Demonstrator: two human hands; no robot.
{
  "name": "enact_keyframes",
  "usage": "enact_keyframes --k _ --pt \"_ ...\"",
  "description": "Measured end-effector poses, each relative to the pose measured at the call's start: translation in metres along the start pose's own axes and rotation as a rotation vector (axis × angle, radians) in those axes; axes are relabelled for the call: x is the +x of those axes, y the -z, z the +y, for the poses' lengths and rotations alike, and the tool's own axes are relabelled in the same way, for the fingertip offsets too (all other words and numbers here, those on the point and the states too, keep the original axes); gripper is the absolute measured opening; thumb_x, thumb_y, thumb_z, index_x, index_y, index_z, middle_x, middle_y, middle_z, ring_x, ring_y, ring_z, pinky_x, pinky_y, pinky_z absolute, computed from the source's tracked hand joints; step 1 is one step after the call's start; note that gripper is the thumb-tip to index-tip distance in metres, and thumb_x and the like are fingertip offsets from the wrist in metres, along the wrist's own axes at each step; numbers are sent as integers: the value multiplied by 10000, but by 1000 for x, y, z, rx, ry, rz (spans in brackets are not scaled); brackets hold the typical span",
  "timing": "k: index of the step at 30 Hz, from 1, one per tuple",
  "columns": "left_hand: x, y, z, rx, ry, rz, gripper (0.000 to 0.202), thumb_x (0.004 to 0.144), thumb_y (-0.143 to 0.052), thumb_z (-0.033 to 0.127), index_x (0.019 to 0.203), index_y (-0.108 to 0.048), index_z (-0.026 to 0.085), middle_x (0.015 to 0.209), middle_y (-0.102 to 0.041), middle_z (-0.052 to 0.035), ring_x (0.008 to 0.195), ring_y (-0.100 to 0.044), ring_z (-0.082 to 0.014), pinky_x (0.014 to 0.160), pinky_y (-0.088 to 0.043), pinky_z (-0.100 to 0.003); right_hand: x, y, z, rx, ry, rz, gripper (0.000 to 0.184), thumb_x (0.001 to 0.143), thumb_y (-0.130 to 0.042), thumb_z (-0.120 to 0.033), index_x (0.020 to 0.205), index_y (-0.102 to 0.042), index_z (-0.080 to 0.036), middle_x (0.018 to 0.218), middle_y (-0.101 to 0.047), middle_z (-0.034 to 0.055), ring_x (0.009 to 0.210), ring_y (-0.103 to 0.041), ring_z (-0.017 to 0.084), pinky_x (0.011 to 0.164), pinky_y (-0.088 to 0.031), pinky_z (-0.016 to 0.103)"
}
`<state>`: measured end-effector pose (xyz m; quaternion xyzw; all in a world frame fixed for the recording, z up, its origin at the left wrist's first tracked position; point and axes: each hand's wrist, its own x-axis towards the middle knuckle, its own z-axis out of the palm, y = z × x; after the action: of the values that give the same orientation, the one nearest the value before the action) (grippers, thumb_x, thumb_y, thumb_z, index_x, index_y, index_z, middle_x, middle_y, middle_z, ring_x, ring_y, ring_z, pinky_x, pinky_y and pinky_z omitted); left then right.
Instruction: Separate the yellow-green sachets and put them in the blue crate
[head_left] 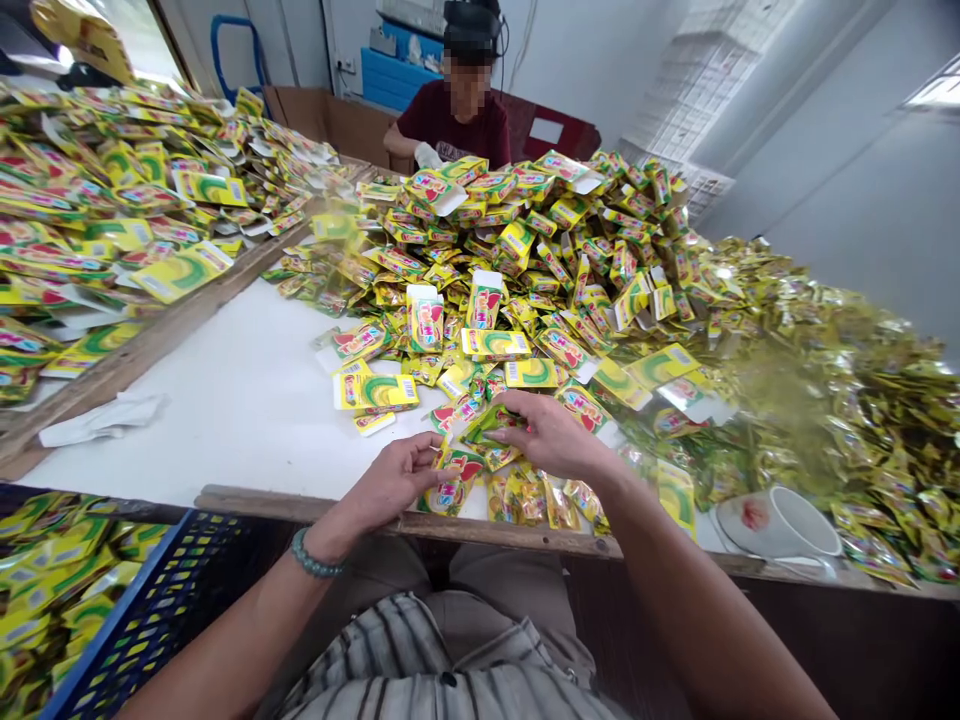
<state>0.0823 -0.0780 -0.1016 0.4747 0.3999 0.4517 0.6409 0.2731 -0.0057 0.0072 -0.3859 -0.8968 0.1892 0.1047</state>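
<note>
Near the table's front edge, my left hand (394, 482) grips a small yellow and green candy box (459, 482) with red printing. Just right of it, my right hand (551, 435) pinches a shiny green and yellow sachet (487, 425) close to the box's upper end. Whether the sachet's tip is inside the box is hard to tell. Several loose sachets (529, 500) lie below my right hand by the wooden edge. Beyond my hands, several printed boxes (375, 390) rest flat on the white tabletop (247, 400).
A large heap of boxes (517, 240) fills the table's middle, with more boxes (112, 220) behind a wooden divider at left. Sachets (862, 400) pile up at right beside a white cup (780, 525). A blue crate (127, 610) stands lower left. A person (465, 120) sits opposite.
</note>
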Motion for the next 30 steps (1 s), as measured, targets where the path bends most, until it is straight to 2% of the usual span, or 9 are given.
enact_keyframes --k 4,9,12,16,20,25,28,30 --pt "0 0 -1 5 -35 -28 365 722 -771 388 966 -609 172 851 -679 -24 854 -645 -210 771 -501 -319 6 -6 -8 -109 66 -32 139 812 -658 -112 931 -704 -169 890 -657 47 823 -577 170 719 -393 263" --pt "0 3 0 90 -60 -25 286 728 -762 339 872 -587 165 771 -628 9 762 -603 -171 694 -472 -279 14 -29 -9 -51 163 63 257 775 -683 -53 1001 -722 -169 919 -681 52 855 -611 171 748 -433 259" --pt "-1 4 0 5 -52 -58 306 722 -773 332 898 -584 168 859 -662 -9 858 -631 -189 800 -491 -309 10 -40 -3 -12 200 88 306 786 -675 -49 1077 -698 -142 912 -699 66 834 -628 177 745 -465 269" --pt "0 3 -4 -92 -43 -94 329 733 -775 334 953 -596 168 985 -700 -48 956 -655 -217 919 -488 -368 -2 -43 4 -38 282 196 244 902 -573 -140 1120 -676 -179 1051 -693 99 981 -621 207 858 -478 321" --pt "0 3 -5 -95 -54 -102 346 737 -774 324 1000 -615 164 1011 -709 -55 994 -652 -225 937 -487 -369 -9 -44 3 -62 278 196 234 932 -480 -111 1056 -668 -175 926 -698 80 872 -623 190 772 -471 297" --pt "-2 4 -3 10 -70 -75 328 755 -754 329 1003 -631 152 985 -706 -55 1009 -636 -240 901 -493 -351 -8 -44 -5 -112 294 242 96 899 -575 -158 923 -665 -181 888 -699 67 856 -578 200 790 -419 326" --pt "-2 5 0 56 -79 -90 327 776 -731 339 1024 -628 152 981 -699 -50 975 -639 -229 870 -497 -339 -3 -41 -6 -182 279 224 103 870 -595 -131 849 -672 -195 829 -702 49 852 -549 210 796 -378 349" --pt "-1 6 1 69 -68 -103 306 783 -723 346 1001 -625 154 963 -696 -46 940 -643 -221 840 -502 -331 1 -38 -4 -144 268 217 67 850 -639 -158 815 -678 -199 811 -705 44 855 -556 211 802 -381 350"
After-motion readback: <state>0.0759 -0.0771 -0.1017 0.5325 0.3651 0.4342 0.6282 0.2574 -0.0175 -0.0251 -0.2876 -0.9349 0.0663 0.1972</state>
